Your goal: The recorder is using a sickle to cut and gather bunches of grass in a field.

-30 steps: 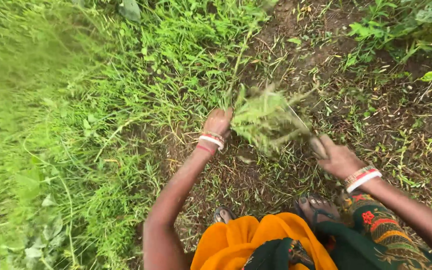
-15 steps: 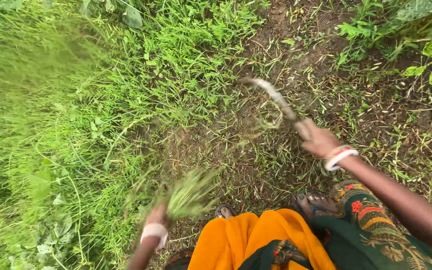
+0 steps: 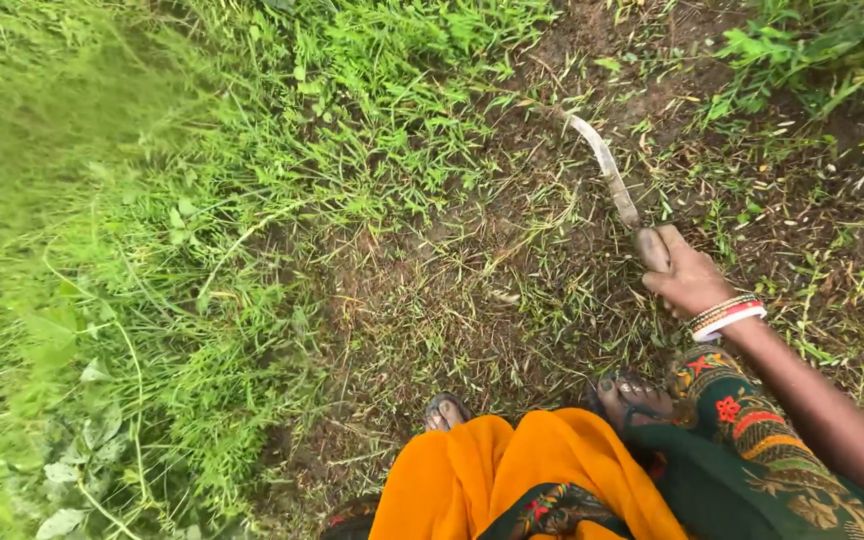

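**Sickle Held Over Cut Ground**

At the three o'clock side of the view, the right hand (image 3: 690, 282) was wrapped tight around the handle of a sickle (image 3: 607, 178), its curved blade pointing toward eleven o'clock above the bare soil patch (image 3: 472, 300). The forearm stretched in from five o'clock, bangles (image 3: 725, 316) at the wrist. Uncut grass (image 3: 202, 200) stood toward nine o'clock. The left hand was out of sight.

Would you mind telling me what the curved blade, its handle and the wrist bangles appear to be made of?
The sickle blade looks like dull grey metal, stained and unpolished. Its handle, gripped by the right hand, seems to be wood, brown and matte, though mostly hidden. The bangles look like smooth plastic or glass, white and red; which one is unclear.
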